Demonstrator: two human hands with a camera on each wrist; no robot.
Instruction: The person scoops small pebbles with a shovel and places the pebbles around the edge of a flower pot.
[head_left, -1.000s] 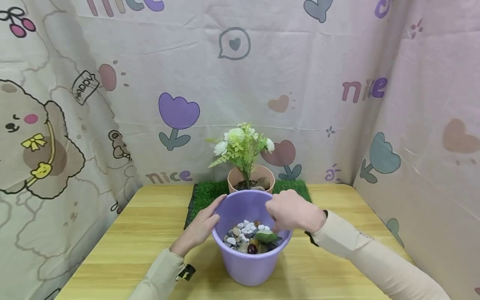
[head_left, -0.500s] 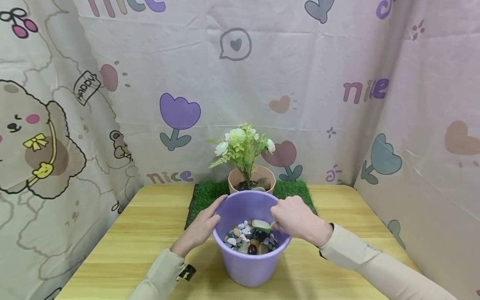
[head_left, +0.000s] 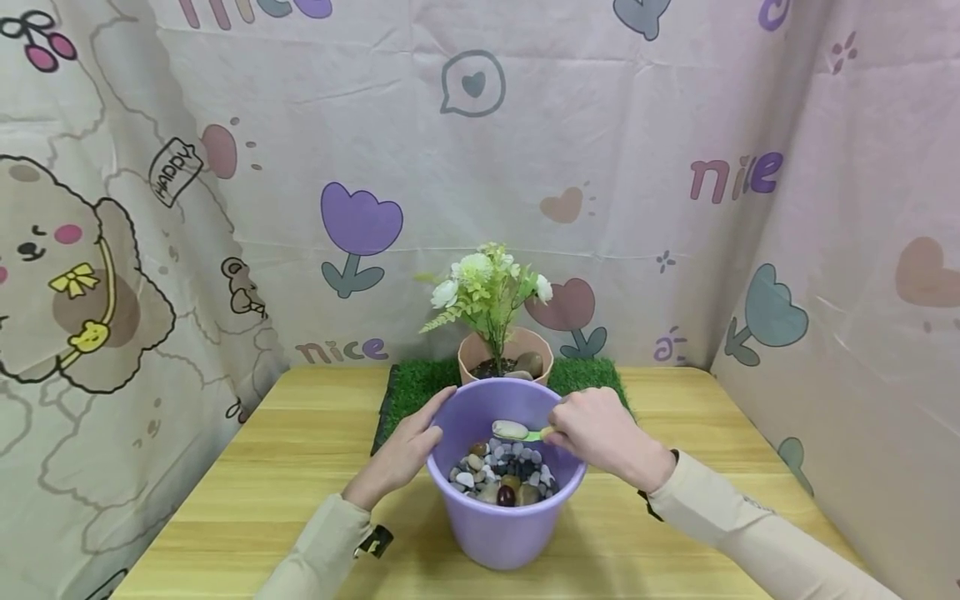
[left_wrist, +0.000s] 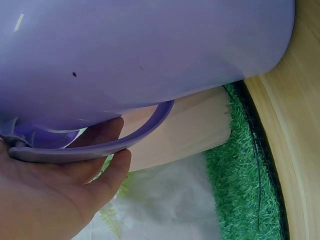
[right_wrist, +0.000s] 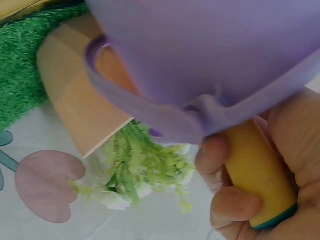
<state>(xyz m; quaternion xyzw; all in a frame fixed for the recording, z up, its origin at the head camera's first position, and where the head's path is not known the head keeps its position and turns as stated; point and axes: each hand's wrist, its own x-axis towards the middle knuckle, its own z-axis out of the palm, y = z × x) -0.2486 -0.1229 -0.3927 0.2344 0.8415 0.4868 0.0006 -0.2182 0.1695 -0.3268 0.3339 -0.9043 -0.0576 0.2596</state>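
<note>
A purple bucket stands on the table with mixed pebbles at its bottom, white, grey and brown, one dark red. My left hand holds its left rim. In the left wrist view, fingers of that hand wrap the bucket's lowered handle near its hinge. My right hand grips a small trowel at the right rim; its yellow grip fills the palm in the right wrist view. The green blade reaches inside the bucket, above the pebbles, with a pale stone on it.
Behind the bucket, a pink pot with an artificial flowering plant stands on a green turf mat. Larger stones lie in that pot. Printed cloth hangs around the wooden table.
The trowel has swung from the bucket's right side toward its middle and risen, now bearing a pale stone. My right hand shifted slightly right; the left hand has stayed put.
</note>
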